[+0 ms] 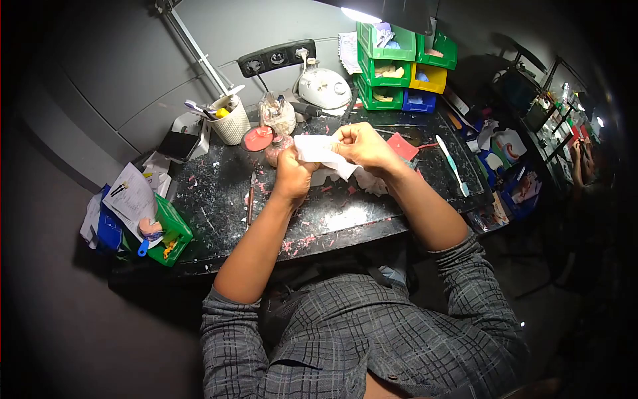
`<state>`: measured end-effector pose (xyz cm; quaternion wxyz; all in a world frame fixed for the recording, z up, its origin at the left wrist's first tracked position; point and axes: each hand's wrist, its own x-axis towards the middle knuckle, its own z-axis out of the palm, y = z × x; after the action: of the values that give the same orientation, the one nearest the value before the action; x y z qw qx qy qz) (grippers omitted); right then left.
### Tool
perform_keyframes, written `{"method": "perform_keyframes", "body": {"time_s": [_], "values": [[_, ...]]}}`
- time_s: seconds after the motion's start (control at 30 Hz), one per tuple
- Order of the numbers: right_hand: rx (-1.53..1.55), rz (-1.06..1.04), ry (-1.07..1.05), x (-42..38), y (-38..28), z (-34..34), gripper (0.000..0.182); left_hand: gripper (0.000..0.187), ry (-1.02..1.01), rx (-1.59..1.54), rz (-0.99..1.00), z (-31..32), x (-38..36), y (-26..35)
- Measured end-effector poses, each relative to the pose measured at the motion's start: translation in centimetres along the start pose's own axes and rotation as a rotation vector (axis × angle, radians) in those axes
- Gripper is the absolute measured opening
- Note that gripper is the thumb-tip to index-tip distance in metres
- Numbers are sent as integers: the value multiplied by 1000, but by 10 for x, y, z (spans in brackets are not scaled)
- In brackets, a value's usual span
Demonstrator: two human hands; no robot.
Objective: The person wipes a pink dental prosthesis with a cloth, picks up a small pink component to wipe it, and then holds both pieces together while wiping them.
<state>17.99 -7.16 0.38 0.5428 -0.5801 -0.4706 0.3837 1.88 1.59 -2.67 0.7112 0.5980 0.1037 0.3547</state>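
Observation:
A crumpled white tissue (315, 146) is stretched between my hands above the dark work table. My left hand (292, 174) is closed around its left side, the thumb on top. Fingers of my right hand (365, 150) pinch the tissue from the right. Whether anything lies inside it is hidden. More crumpled white material (370, 181) rests under my right hand. Just behind my left hand are a round red piece (258, 138) and a pinkish lump (276, 153), partly covered. A red flat sheet (403, 146) lies beyond my right wrist.
On the scraped black table (216, 229) lie a thin wax-knife-like tool (250, 199), a toothbrush (453, 166) and red shavings. Behind stand a woven cup (230, 126), a white machine (324, 90) and stacked bins (385, 76). A green bin (174, 223) sits left; another person's arm (577, 166) shows far right.

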Motion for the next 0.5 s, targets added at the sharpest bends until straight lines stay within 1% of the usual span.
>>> {"method": "perform_keyframes", "body": {"time_s": [0.03,0.07,0.13,0.17,0.23,0.27,0.33,0.37,0.4,0.43,0.5], "values": [[90,20,-59,-2,-3,-2,5,26,27,-82,-24,0,0,1],[91,20,-62,0,1,-5,5,26,30,-81,-23,-1,0,2],[101,27,-147,6,7,-11,10,25,-53,-50,-60,-1,1,7],[103,26,-147,5,10,-15,10,25,-54,-49,-61,-2,2,4],[59,9,-113,-1,1,-16,11,22,-74,89,157,-2,6,-1],[18,26,-88,-4,-5,-16,13,22,-75,90,156,-5,6,-3],[31,16,-56,-5,-7,-19,13,20,-27,400,237,-10,5,1],[42,6,-25,-5,-7,-22,14,20,-29,402,236,-11,5,2],[88,-29,5,-4,-4,-24,15,20,15,309,237,-11,6,5],[65,-64,38,-2,-1,-29,18,19,60,217,237,-11,7,9],[77,-118,175,-2,-1,-35,23,21,100,157,201,-16,9,14]]}}
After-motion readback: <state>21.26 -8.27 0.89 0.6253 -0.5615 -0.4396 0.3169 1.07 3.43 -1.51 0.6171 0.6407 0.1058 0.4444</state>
